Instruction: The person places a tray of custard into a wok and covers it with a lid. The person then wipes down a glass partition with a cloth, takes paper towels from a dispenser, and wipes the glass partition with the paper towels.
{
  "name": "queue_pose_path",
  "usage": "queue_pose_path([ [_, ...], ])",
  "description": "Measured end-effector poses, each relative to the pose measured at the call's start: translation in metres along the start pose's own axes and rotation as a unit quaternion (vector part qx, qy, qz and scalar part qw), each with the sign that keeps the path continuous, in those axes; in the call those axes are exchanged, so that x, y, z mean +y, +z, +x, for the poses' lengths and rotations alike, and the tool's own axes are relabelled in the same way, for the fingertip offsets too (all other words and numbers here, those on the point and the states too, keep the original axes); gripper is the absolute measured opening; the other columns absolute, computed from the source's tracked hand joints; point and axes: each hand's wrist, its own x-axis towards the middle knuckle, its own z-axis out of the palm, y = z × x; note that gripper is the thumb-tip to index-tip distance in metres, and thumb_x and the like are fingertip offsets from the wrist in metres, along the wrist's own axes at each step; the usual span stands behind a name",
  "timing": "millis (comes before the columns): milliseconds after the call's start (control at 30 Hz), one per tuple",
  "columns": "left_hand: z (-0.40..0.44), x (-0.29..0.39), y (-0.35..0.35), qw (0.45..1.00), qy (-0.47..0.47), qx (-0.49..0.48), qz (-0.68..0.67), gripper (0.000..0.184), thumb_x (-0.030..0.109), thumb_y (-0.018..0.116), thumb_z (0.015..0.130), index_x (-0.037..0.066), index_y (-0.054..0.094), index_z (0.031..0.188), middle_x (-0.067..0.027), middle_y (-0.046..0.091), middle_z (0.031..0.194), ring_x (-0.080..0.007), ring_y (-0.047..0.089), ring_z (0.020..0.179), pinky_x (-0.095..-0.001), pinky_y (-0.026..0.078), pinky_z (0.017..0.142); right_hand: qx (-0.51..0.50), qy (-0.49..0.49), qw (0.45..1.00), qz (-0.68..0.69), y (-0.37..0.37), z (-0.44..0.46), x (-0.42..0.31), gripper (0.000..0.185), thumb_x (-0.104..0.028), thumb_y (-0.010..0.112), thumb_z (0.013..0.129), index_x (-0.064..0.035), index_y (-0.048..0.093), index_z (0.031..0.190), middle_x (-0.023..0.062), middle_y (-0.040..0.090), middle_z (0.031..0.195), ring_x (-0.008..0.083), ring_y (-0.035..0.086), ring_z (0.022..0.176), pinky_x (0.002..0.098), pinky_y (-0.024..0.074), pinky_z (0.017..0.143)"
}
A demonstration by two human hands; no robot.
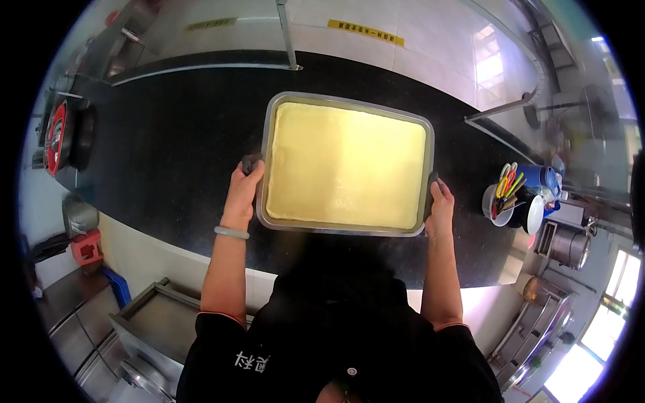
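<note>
A rectangular metal baking tray (346, 232) is over the black counter in front of me, holding a flat pale-yellow layer (346, 168) that looks like sheet cake or dough. My left hand (240, 191), with a pale bangle on the wrist, grips the tray's left side, a dark cloth or pad (250, 163) between fingers and rim. On the opposite short side my right hand (440, 205) grips the rim, also with something dark (433, 178) under the fingers. Whether the tray rests on the counter or is lifted I cannot tell.
The black counter (168, 154) runs to a tiled wall with metal frame legs (287, 37). At right stand a white container (494, 208) of scissors and tools and a blue tub (537, 176). A red-rimmed bowl or scale (57, 138) sits at far left. Steel equipment (158, 322) is below left.
</note>
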Motion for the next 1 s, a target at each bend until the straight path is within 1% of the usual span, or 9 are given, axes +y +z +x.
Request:
queue_pose_path([
  [67, -0.005, 0.008, 0.005, 1.0, 0.024, 0.0, -0.013, 0.018, 0.018, 0.063, 0.09, 0.006, 0.06, 0.103, 0.0003, 0.062, 0.095, -0.0098, 0.057, 0.088, -0.0252, 0.045, 0.081, 0.001, 0.001, 1.0, 0.008, -0.001, -0.001, 0.0, 0.029, -0.011, 0.051, 0.095, 0.0043, 0.055, 0.119, 0.0094, 0.066, 0.101, 0.0172, 0.064, 0.087, 0.0303, 0.0515, 0.078],
  [167, -0.006, 0.014, 0.007, 1.0, 0.031, -0.003, 0.003, 0.019, 0.018, 0.063, 0.09, 0.006, 0.061, 0.104, 0.0001, 0.063, 0.096, -0.01, 0.057, 0.088, -0.0257, 0.045, 0.081, 0.001, 0.0, 1.0, 0.019, -0.004, 0.002, 0.003, 0.029, -0.012, 0.051, 0.095, 0.0043, 0.055, 0.119, 0.0094, 0.066, 0.102, 0.0171, 0.064, 0.087, 0.0301, 0.0515, 0.078],
  [400, -0.007, 0.013, 0.01, 1.0, 0.025, 0.003, 0.015, 0.022, 0.02, 0.064, 0.09, 0.005, 0.061, 0.107, -0.0012, 0.063, 0.098, -0.0106, 0.057, 0.089, -0.0259, 0.045, 0.082, -0.02, 0.004, 0.999, 0.034, -0.01, 0.006, 0.005, 0.029, -0.012, 0.051, 0.096, 0.0041, 0.055, 0.12, 0.0102, 0.065, 0.103, 0.0177, 0.063, 0.089, 0.0304, 0.0509, 0.081],
  [467, -0.016, 0.023, 0.017, 0.999, 0.03, 0.02, 0.032, 0.023, 0.02, 0.064, 0.09, 0.005, 0.061, 0.106, -0.0015, 0.063, 0.098, -0.0105, 0.057, 0.089, -0.0257, 0.044, 0.082, -0.014, 0.007, 0.999, 0.034, -0.008, 0.005, 0.003, 0.029, -0.012, 0.051, 0.096, 0.004, 0.054, 0.12, 0.0106, 0.065, 0.103, 0.0181, 0.063, 0.09, 0.0307, 0.0509, 0.081],
  [700, -0.011, 0.017, 0.011, 0.999, 0.034, 0.013, 0.027, 0.024, 0.021, 0.064, 0.09, 0.004, 0.061, 0.106, -0.0018, 0.063, 0.098, -0.0105, 0.057, 0.09, -0.0251, 0.044, 0.082, -0.001, 0.017, 0.999, 0.029, -0.008, 0.006, 0.001, 0.03, -0.011, 0.05, 0.096, 0.0032, 0.054, 0.121, 0.0117, 0.065, 0.104, 0.0189, 0.063, 0.09, 0.0317, 0.0513, 0.082],
  [767, -0.009, 0.015, 0.009, 0.999, 0.021, 0.003, 0.045, 0.03, 0.023, 0.062, 0.092, 0.005, 0.058, 0.115, -0.0048, 0.063, 0.108, -0.0153, 0.057, 0.1, -0.0306, 0.042, 0.091, -0.004, 0.018, 0.999, 0.029, -0.008, 0.007, 0.001, 0.029, -0.011, 0.05, 0.096, 0.0032, 0.054, 0.121, 0.0117, 0.065, 0.104, 0.0188, 0.063, 0.09, 0.0315, 0.0514, 0.082],
  [900, -0.011, 0.013, 0.007, 0.999, 0.03, 0.0, 0.04, 0.029, 0.022, 0.062, 0.092, 0.005, 0.058, 0.115, -0.0049, 0.063, 0.107, -0.0152, 0.057, 0.099, -0.0308, 0.043, 0.091, -0.012, 0.019, 0.999, 0.03, -0.007, 0.004, 0.0, 0.028, -0.009, 0.049, 0.095, 0.0037, 0.056, 0.119, 0.0114, 0.066, 0.105, 0.0192, 0.064, 0.092, 0.0305, 0.0503, 0.083],
  [967, -0.007, 0.007, 0.006, 0.999, 0.046, 0.009, 0.025, 0.023, 0.019, 0.064, 0.09, 0.004, 0.061, 0.107, -0.0012, 0.063, 0.099, -0.0109, 0.057, 0.09, -0.0254, 0.044, 0.082, 0.002, 0.02, 1.0, 0.022, -0.004, 0.001, -0.003, 0.028, -0.009, 0.049, 0.095, 0.004, 0.055, 0.12, 0.0111, 0.065, 0.105, 0.019, 0.063, 0.092, 0.0304, 0.0502, 0.083],
  [1000, -0.004, 0.004, 0.005, 0.999, 0.047, 0.009, 0.024, 0.023, 0.019, 0.064, 0.09, 0.004, 0.061, 0.107, -0.0012, 0.063, 0.099, -0.0109, 0.057, 0.09, -0.0254, 0.044, 0.082, 0.015, 0.022, 1.0, 0.014, -0.001, -0.001, -0.006, 0.028, -0.009, 0.049, 0.095, 0.0042, 0.055, 0.12, 0.0109, 0.065, 0.105, 0.0187, 0.063, 0.092, 0.0302, 0.0501, 0.083],
])
